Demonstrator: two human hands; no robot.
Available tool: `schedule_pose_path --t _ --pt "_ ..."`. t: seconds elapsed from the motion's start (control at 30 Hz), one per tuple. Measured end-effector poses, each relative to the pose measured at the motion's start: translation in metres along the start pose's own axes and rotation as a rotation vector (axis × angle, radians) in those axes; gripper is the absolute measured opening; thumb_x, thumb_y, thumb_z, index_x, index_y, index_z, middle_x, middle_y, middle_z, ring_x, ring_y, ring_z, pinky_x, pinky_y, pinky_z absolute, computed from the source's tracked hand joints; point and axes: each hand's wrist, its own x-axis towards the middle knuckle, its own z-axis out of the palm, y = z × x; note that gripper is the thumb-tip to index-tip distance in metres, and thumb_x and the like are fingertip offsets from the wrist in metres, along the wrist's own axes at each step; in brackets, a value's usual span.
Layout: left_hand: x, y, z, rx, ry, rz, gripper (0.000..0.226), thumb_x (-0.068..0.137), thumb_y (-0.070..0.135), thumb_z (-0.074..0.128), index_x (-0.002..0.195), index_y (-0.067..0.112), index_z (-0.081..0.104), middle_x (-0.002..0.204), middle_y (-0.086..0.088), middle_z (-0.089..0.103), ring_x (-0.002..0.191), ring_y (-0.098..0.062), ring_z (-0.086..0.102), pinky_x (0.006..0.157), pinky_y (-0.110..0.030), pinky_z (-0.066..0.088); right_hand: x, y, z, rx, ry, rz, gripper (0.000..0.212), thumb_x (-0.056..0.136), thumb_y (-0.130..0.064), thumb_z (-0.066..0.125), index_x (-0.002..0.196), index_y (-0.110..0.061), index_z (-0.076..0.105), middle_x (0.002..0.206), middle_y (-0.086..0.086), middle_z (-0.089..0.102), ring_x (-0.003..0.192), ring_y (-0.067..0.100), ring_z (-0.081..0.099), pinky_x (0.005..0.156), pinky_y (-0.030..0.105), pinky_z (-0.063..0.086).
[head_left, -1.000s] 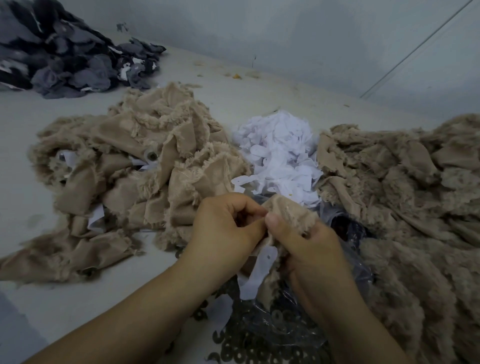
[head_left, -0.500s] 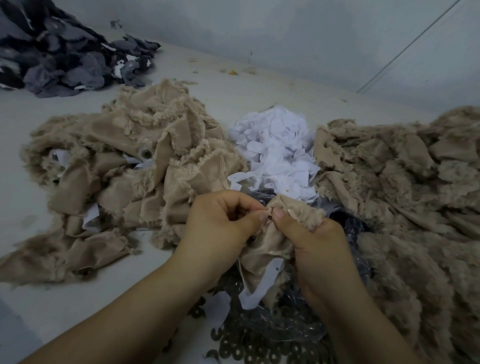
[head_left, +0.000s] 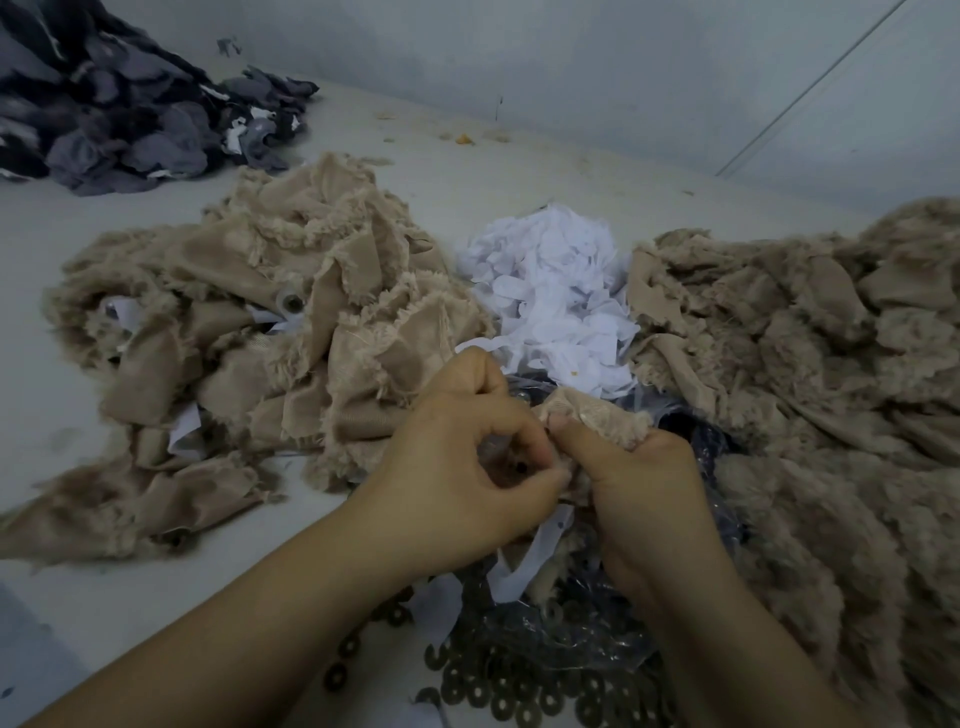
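I hold one small beige furry fabric piece (head_left: 597, 421) low over the tabletop (head_left: 52, 426). My left hand (head_left: 457, 467) and right hand (head_left: 649, 493) both pinch it around a dark stud (head_left: 519, 467). Of two beige heaps, the left heap (head_left: 260, 338) looks finished and the larger right heap (head_left: 805, 364) looks untouched. One white paper-scrap pile (head_left: 556, 301) sits between them. The dark ring washers (head_left: 519, 686) are too many to count.

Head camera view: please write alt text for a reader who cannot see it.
The left hand and the right hand pinch a beige plush fabric piece between them, above a clear plastic bag and loose dark rings. A left beige fabric pile and a right beige fabric pile flank white paper scraps; a dark grey fabric pile lies far left.
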Motion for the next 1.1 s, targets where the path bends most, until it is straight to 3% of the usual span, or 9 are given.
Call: schedule_pose_path --t 0.13,0.2,0.33,0.53,0.7,0.8,0.9,0.97,1.1 --pt "-0.002 -0.003 -0.002 0.127 -0.183 -0.008 0.032 0.059 0.055 0.084 0.068 0.028 0.069 0.087 0.012 0.038 0.082 -0.006 0.045 0.063 -0.016 0.037 -0.001 0.000 0.003 -0.005 0.050 -0.011 0.041 0.082 -0.015 0.078 0.077 0.019 0.056 0.078 0.043 0.058 0.060 0.034 0.059 0.057 0.043 0.051" --pt "-0.003 -0.002 -0.001 0.212 -0.228 -0.004 0.036 0.056 0.059 0.085 0.069 0.030 0.067 0.088 0.015 0.036 0.087 -0.005 0.043 0.065 -0.019 0.038 -0.001 0.001 0.004 -0.007 0.058 -0.022 0.040 0.082 -0.013 0.078 0.079 0.019 0.055 0.082 0.044 0.057 0.062 0.035 0.060 0.060 0.047 0.052" --pt "-0.005 0.001 0.004 0.308 -0.228 0.073 0.036 0.060 0.054 0.083 0.070 0.032 0.056 0.090 0.012 0.034 0.086 -0.009 0.040 0.066 -0.025 0.040 -0.001 0.001 0.003 0.008 0.037 -0.010 0.021 0.083 -0.008 0.076 0.076 0.010 0.068 0.080 0.031 0.070 0.075 0.048 0.070 0.064 0.057 0.058" --pt "-0.006 0.000 0.009 0.274 -0.175 0.154 0.018 0.072 0.026 0.086 0.068 0.021 0.068 0.085 0.006 0.041 0.086 -0.015 0.044 0.069 -0.037 0.043 0.001 0.003 0.002 0.059 -0.008 0.002 0.022 0.085 -0.007 0.075 0.065 0.000 0.069 0.062 0.014 0.065 0.058 0.027 0.063 0.057 0.035 0.052" --pt "-0.002 -0.005 0.004 -0.097 -0.106 -0.057 0.013 0.074 0.013 0.083 0.069 0.019 0.074 0.080 0.008 0.056 0.078 -0.009 0.055 0.069 -0.020 0.046 0.000 0.001 0.003 0.025 0.006 -0.005 0.029 0.084 -0.010 0.076 0.063 0.006 0.064 0.062 0.024 0.062 0.058 0.029 0.061 0.057 0.042 0.052" --pt "0.003 -0.011 0.004 -0.243 0.075 -0.186 0.010 0.078 0.010 0.080 0.072 0.016 0.074 0.072 0.003 0.066 0.064 -0.014 0.059 0.060 -0.031 0.052 -0.004 0.000 0.005 -0.045 0.020 -0.060 0.040 0.083 -0.016 0.078 0.046 -0.015 0.062 0.048 0.005 0.057 0.044 0.017 0.054 0.045 0.026 0.045" --pt "0.003 -0.014 0.010 -0.302 0.138 -0.238 0.011 0.079 0.012 0.080 0.071 0.018 0.075 0.067 -0.002 0.068 0.062 -0.029 0.061 0.058 -0.043 0.055 -0.008 0.000 0.006 -0.099 0.022 -0.107 0.046 0.081 -0.020 0.079 0.047 -0.012 0.050 0.046 0.008 0.038 0.043 0.016 0.032 0.042 0.027 0.029" --pt "0.002 -0.016 0.013 -0.334 0.162 -0.267 0.010 0.078 0.013 0.081 0.071 0.017 0.075 0.065 -0.008 0.069 0.065 -0.037 0.063 0.059 -0.050 0.055 -0.009 -0.001 0.006 -0.092 0.023 -0.116 0.048 0.080 -0.021 0.079 0.049 -0.006 0.046 0.048 0.008 0.035 0.045 0.017 0.028 0.043 0.029 0.028" --pt "0.000 -0.020 0.016 -0.370 0.188 -0.280 0.008 0.077 0.014 0.081 0.071 0.017 0.076 0.067 -0.007 0.071 0.067 -0.035 0.067 0.062 -0.048 0.058 -0.009 -0.002 0.006 -0.117 0.026 -0.119 0.048 0.081 -0.020 0.080 0.047 -0.013 0.046 0.044 0.004 0.034 0.042 0.015 0.027 0.041 0.026 0.027"
